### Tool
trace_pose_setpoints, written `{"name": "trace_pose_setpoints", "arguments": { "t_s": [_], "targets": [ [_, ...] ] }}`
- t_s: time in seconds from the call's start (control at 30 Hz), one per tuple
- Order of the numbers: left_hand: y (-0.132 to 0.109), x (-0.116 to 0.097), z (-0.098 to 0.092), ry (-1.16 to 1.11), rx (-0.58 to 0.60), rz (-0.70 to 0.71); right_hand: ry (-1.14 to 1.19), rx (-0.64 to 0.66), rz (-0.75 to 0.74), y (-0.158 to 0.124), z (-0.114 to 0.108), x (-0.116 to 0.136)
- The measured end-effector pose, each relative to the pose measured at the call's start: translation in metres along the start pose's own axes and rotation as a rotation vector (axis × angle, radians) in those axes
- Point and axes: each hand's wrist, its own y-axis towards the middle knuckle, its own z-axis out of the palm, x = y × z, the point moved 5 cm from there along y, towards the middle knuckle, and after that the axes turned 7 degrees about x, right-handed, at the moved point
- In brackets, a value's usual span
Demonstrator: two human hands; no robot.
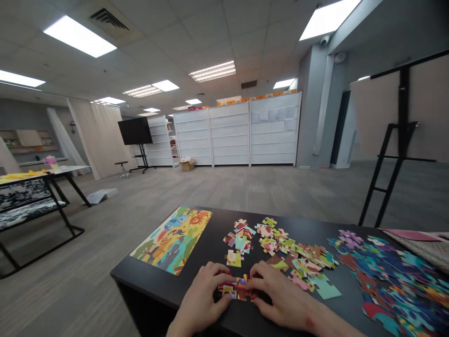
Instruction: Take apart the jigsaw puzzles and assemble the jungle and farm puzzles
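Presently held: joined puzzle pieces (pixel 236 289), a small red, yellow and blue cluster near the front edge of the black table (pixel 213 224).
Left hand (pixel 206 292): grasping the cluster from the left, fingers curled over it.
Right hand (pixel 277 292): grasping the cluster from the right, fingertips pressed on it.
Picture card (pixel 171 241): bright animal scene, flat on the table's left part.
Small piece group (pixel 240 241): loose, on the table just behind the hands.
Loose piece pile (pixel 298 257): mixed colours, on the table right of the small group.
Green piece (pixel 324 286): flat, near the table's front edge, beside the right hand.
Blue piece spread (pixel 389 281): many loose pieces across the table's right end.
Patterned cloth (pixel 414 236): on the table's far right corner.
Beyond the table: black easel (pixel 396 140) to the right, second table (pixel 42 196) to the left, white shelves (pixel 228 135) far ahead.
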Motion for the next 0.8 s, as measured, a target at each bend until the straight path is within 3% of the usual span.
{"name": "trace_pose_setpoints", "arguments": {
  "t_s": [0.3,0.5,0.8],
  "targets": [
    [-0.002,-0.007,-0.002,0.071,0.039,0.048,-0.088,-0.016,0.020,0.001,0.003,0.006],
    [-0.004,-0.008,-0.001,0.051,0.002,0.065,-0.054,-0.042,0.006,-0.001,0.004,0.001],
    [-0.003,0.000,0.001,0.080,0.033,0.009,-0.049,-0.016,-0.054,0.018,0.006,-0.002]
  ]
}}
